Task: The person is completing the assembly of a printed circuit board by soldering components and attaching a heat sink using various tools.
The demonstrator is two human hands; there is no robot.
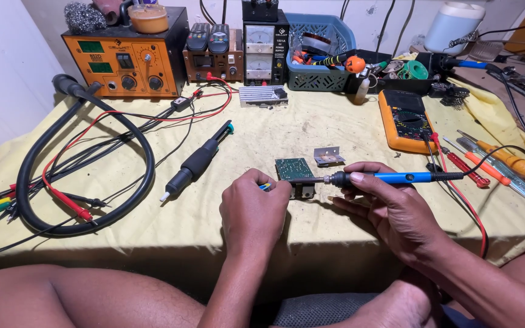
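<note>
Table under yellow cloth bore: orange station, multimeter, blue basket, screwdrivers, green circuit board.

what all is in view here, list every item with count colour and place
circuit board: 1, green, table centre, by the left hand
soldering iron: 1, blue handle, in the right hand, tip at the board
metal bracket: 1, silver, just behind the board
desoldering pump: 1, black, left of the board
multimeter: 1, orange, right of centre
screwdrivers: several, orange and red, far right
rework station: 1, orange, back left
power supply: 1, black, back centre
basket: 1, blue, back
hose: 1, black, looped at left
test leads: several, red and black, left
tablecloth: 1, yellow
left hand: 1, gripping something small beside the board
right hand: 1, holding the iron
</note>
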